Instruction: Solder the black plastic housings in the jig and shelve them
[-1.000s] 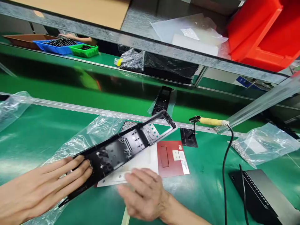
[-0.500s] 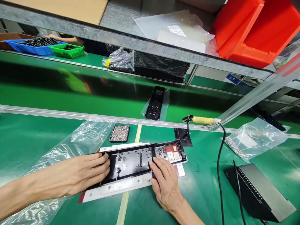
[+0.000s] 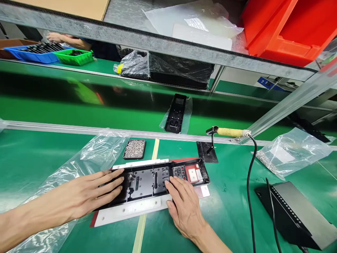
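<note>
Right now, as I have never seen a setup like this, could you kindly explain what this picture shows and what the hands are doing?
The picture comes from a camera worn on a person's head, looking forward and down at their own two bare hands; there is no machine. The left hand lies flat on the left end of a long black plastic panel, and the right hand presses its fingers on the panel's middle. Neither hand grips anything. The panel lies on a white and red fixture plate on a green work surface. Around it lie a clear plastic bag, a small tray of screws, a yellow-handled soldering iron on its stand, and a black and grey box at the right. Another black panel lies on the belt beyond. Far left, another person's hand is near a blue tray.
</note>
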The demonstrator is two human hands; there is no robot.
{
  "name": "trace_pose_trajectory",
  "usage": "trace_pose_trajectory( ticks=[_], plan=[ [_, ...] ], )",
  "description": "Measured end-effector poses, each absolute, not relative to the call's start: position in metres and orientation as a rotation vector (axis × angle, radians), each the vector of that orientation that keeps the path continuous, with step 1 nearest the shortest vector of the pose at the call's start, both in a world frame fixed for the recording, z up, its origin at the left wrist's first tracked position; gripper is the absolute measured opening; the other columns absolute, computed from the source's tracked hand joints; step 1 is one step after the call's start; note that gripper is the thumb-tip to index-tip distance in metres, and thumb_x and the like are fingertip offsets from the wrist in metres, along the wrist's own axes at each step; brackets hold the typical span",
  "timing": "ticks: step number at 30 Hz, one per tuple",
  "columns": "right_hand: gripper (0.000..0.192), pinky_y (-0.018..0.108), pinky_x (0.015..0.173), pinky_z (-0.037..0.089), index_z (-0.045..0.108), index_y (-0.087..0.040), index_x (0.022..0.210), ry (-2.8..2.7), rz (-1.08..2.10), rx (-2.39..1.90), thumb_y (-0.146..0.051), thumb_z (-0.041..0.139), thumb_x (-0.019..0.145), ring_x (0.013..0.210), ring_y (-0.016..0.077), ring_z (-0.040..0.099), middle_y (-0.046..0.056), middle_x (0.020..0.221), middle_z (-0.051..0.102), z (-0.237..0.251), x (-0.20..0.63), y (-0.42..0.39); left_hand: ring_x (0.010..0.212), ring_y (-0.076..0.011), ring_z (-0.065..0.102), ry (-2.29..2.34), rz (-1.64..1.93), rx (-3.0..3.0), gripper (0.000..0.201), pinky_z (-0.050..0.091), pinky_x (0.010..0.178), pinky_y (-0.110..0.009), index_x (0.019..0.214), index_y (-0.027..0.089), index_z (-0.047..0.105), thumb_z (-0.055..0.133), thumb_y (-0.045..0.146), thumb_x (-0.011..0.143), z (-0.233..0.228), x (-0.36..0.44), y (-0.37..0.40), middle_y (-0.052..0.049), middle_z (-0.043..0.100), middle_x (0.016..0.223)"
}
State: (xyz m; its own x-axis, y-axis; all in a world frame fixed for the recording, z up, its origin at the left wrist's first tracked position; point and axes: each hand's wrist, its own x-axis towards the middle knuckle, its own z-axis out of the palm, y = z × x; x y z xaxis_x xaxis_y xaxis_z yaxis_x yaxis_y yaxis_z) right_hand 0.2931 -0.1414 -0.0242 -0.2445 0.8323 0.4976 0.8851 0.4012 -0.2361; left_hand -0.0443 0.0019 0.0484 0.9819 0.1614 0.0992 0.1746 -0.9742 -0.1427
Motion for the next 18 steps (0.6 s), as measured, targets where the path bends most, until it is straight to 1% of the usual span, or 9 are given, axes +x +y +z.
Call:
trace_pose_trajectory(
  ticks=[4, 8, 11, 13, 14, 16, 17, 18],
  plan=[
    [0.044, 0.046, 0.101, 0.058, 0.057, -0.017, 0.140, -2.049, -0.119, -1.503, -0.025, 0.052, 0.097, 0.125, 0.0246, 0.062, 0.010, 0.138, 0.066, -0.021, 0.298, -0.142, 0.144, -0.0243, 0.050, -0.219, -0.113, -2.912, 0.042, 0.033, 0.125, -0.041, 0.141, 0.029, 0.060, 0.050, 0.032, 0.101, 0.051, -0.033, 0.002, -0.004, 0.064, 0.144],
    [0.039, 0.045, 0.099, 0.058, 0.060, -0.019, 0.135, -2.004, -0.155, -1.557, -0.024, 0.053, 0.097, 0.121, 0.0231, 0.065, 0.008, 0.132, 0.069, -0.021, 0.303, -0.142, 0.141, -0.0272, 0.052, -0.180, -0.074, -2.889, 0.036, 0.033, 0.125, -0.044, 0.135, 0.026, 0.064, 0.053, 0.032, 0.101, 0.050, -0.024, 0.001, -0.007, 0.065, 0.141],
    [0.038, 0.044, 0.100, 0.057, 0.061, -0.019, 0.134, -2.007, -0.164, -1.540, -0.023, 0.055, 0.096, 0.123, 0.0227, 0.064, 0.008, 0.133, 0.069, -0.026, 0.306, -0.142, 0.145, -0.0263, 0.048, -0.246, -0.033, -2.986, 0.038, 0.036, 0.123, -0.043, 0.137, 0.028, 0.061, 0.054, 0.030, 0.100, 0.059, -0.025, -0.003, -0.003, 0.061, 0.147],
    [0.040, 0.044, 0.100, 0.056, 0.060, -0.018, 0.135, -2.009, -0.175, -1.507, -0.023, 0.056, 0.096, 0.125, 0.0233, 0.062, 0.009, 0.135, 0.067, -0.031, 0.308, -0.140, 0.143, -0.0250, 0.048, -0.398, -0.062, -3.107, 0.040, 0.041, 0.118, -0.042, 0.137, 0.031, 0.060, 0.053, 0.024, 0.098, 0.069, -0.025, -0.005, 0.000, 0.059, 0.149],
    [0.041, 0.044, 0.100, 0.056, 0.060, -0.018, 0.136, -2.009, -0.187, -1.479, -0.023, 0.056, 0.095, 0.125, 0.0238, 0.062, 0.009, 0.136, 0.067, -0.034, 0.309, -0.139, 0.139, -0.0243, 0.051, -0.518, -0.109, -3.162, 0.042, 0.045, 0.114, -0.041, 0.136, 0.032, 0.060, 0.050, 0.020, 0.097, 0.072, -0.025, -0.005, -0.001, 0.060, 0.147],
    [0.042, 0.044, 0.099, 0.056, 0.061, -0.017, 0.136, -2.010, -0.196, -1.428, -0.023, 0.057, 0.095, 0.125, 0.0243, 0.062, 0.010, 0.136, 0.066, -0.037, 0.310, -0.136, 0.125, -0.0221, 0.059, -0.819, -0.257, -3.209, 0.041, 0.052, 0.103, -0.038, 0.132, 0.029, 0.062, 0.044, 0.015, 0.098, 0.075, -0.022, 0.002, -0.004, 0.064, 0.137],
    [0.041, 0.043, 0.099, 0.056, 0.061, -0.017, 0.135, -2.008, -0.197, -1.409, -0.022, 0.056, 0.094, 0.124, 0.0244, 0.062, 0.010, 0.136, 0.066, -0.038, 0.310, -0.135, 0.118, -0.0209, 0.062, -0.991, -0.319, -3.195, 0.037, 0.053, 0.098, -0.036, 0.129, 0.028, 0.063, 0.043, 0.017, 0.100, 0.073, -0.019, 0.009, -0.005, 0.066, 0.131],
    [0.041, 0.043, 0.098, 0.056, 0.062, -0.017, 0.134, -2.003, -0.198, -1.397, -0.022, 0.056, 0.095, 0.124, 0.0244, 0.062, 0.010, 0.135, 0.066, -0.038, 0.310, -0.134, 0.113, -0.0209, 0.063, -1.145, -0.377, -3.161, 0.031, 0.053, 0.096, -0.036, 0.124, 0.026, 0.066, 0.043, 0.022, 0.102, 0.069, -0.016, 0.018, -0.006, 0.068, 0.125]
  ],
)
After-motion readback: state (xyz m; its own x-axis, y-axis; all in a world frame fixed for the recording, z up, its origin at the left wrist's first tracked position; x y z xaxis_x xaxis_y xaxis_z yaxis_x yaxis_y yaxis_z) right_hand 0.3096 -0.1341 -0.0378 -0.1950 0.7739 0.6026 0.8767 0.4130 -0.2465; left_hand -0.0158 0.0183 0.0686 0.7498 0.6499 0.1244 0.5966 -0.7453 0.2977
